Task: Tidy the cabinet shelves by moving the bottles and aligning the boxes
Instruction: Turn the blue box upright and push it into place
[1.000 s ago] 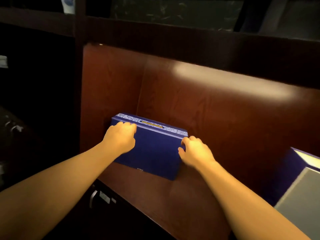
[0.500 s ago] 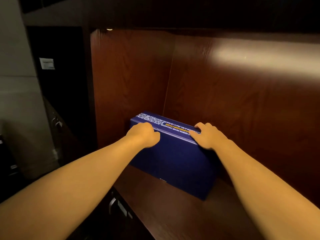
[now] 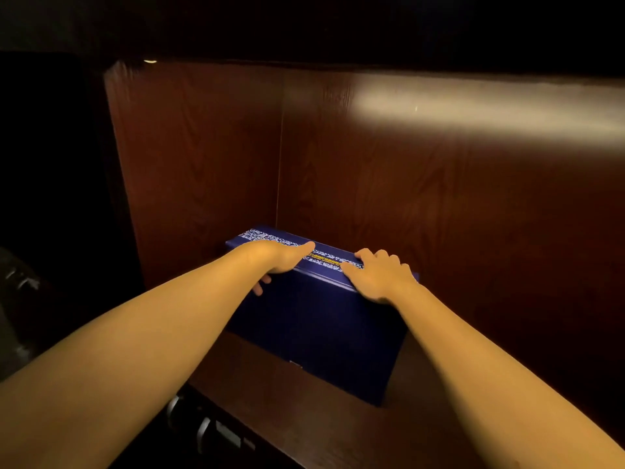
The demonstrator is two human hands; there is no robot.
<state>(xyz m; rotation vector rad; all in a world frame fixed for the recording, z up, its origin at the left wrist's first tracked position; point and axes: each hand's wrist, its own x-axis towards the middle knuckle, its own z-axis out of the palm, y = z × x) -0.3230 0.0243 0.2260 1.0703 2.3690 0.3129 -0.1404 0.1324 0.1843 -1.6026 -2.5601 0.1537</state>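
A dark blue box (image 3: 318, 333) with a white patterned band and a yellow strip along its top stands upright on the wooden cabinet shelf (image 3: 304, 418), close to the back left corner. My left hand (image 3: 277, 258) grips the box's top left edge, thumb on top and fingers down the front. My right hand (image 3: 378, 275) lies over the top right edge, fingers spread across the top. No bottles are in view.
The cabinet's left side wall (image 3: 196, 170) and back wall (image 3: 439, 198) enclose the box. Bare shelf runs to the right of the box. Metal handles (image 3: 203, 431) show below the shelf's front edge. A dark upper shelf (image 3: 338, 28) hangs overhead.
The box now stands closer to the back left corner. Both hands have shifted higher onto its top edge, the right moving from the side to the top. The view has moved closer.
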